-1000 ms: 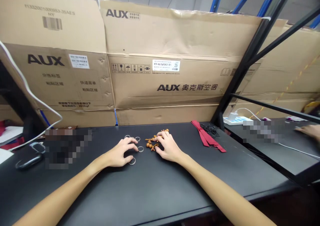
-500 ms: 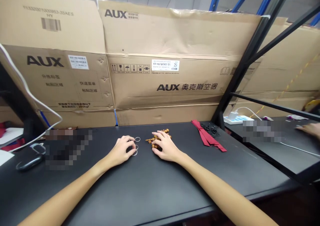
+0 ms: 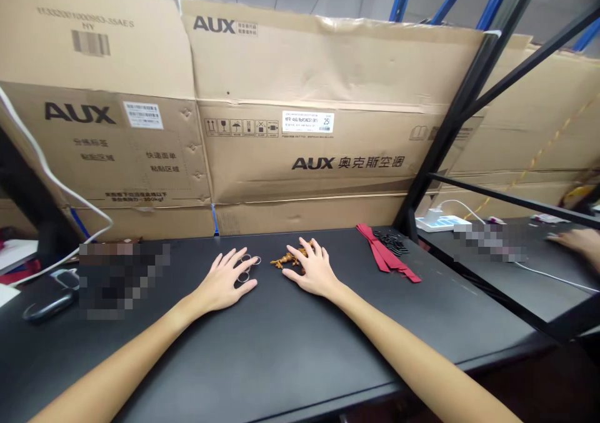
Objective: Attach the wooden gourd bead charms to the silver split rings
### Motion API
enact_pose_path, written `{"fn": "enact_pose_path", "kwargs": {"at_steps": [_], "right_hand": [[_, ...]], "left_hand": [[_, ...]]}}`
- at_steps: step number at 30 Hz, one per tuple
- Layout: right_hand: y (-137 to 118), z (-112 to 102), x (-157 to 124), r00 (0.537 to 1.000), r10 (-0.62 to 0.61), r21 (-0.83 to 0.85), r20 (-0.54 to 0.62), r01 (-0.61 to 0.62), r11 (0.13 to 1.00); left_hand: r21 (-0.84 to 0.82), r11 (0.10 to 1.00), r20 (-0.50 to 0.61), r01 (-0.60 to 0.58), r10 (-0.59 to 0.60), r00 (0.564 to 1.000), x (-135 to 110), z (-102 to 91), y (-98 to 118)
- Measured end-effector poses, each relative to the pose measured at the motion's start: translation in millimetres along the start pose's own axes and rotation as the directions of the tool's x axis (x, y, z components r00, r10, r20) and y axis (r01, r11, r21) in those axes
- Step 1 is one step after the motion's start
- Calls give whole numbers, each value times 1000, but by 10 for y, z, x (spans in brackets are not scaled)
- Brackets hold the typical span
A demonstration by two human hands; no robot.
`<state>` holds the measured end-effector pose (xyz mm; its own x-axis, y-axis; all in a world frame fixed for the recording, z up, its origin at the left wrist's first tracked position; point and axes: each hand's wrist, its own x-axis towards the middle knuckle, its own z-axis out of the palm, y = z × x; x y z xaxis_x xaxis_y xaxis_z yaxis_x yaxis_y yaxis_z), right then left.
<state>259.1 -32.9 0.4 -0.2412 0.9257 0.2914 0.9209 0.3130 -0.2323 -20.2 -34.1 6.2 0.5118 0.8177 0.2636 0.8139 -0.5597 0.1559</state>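
Fingers spread, my left hand (image 3: pixel 227 280) lies over several thin metal rings (image 3: pixel 244 277) on the black table (image 3: pixel 262 360). Some of the rings show between its fingers and thumb. To the right, my right hand (image 3: pixel 313 268) is spread above a small heap of brown, wooden-looking pieces (image 3: pixel 284 260). Its fingers cover part of that heap, so the pieces' exact kind is hard to make out. Neither hand grips anything.
Red ribbon strips (image 3: pixel 387 254) and a pile of black clasps or cords (image 3: pixel 392 242) lie at the right. A black mouse-like object (image 3: pixel 49 305) sits at the left. Cardboard panels (image 3: pixel 300 179) stand behind. Another person's hand (image 3: pixel 579 242) is at the far right, beyond a black frame (image 3: pixel 450 142).
Both hands have gone from curled to spread fingers. My left hand now reaches over the rings, which sit slightly further left. The wooden-looking pieces are more covered by my right hand.
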Motion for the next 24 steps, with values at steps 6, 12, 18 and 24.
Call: {"fn": "enact_pose_path", "kwargs": {"at_steps": [6, 12, 18, 24], "right_hand": [[79, 73, 101, 991, -97, 62, 89, 92, 994], [187, 116, 181, 965, -261, 112, 12, 258, 960], [229, 136, 201, 984, -173, 96, -35, 176, 980], [248, 125, 187, 989, -87, 99, -117, 99, 990]], "left_hand": [[11, 1000, 116, -11, 10, 993, 35, 59, -84], [36, 999, 109, 1, -5, 994, 63, 36, -87], [41, 999, 31, 8, -9, 999, 57, 60, -124], [15, 1000, -44, 4, -3, 999, 63, 49, -169]]}}
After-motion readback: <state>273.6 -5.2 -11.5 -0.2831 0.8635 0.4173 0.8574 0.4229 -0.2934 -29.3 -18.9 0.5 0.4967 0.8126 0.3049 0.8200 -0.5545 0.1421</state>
